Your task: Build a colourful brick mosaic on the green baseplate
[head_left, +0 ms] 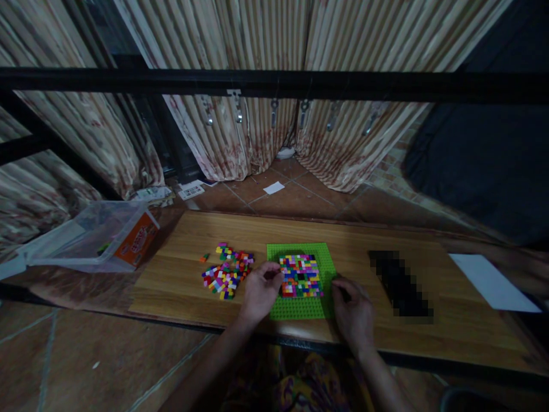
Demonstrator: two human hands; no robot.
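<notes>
1. Here, the left hand (262, 290) is narrowly pinched at the left edge of the mosaic (302, 265); any held piece cannot be made out.
2. The right hand (355, 312) is loosely curled at the plate's (295, 311) right edge, its grip unclear.
3. The mosaic is set on the plate.

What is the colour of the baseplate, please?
The baseplate is green; the head view shows it.

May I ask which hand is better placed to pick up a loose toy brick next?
Probably the left hand: it is close beside the pile of loose toy bricks, while the right hand is across the green studded baseplate, by its right edge.
</notes>
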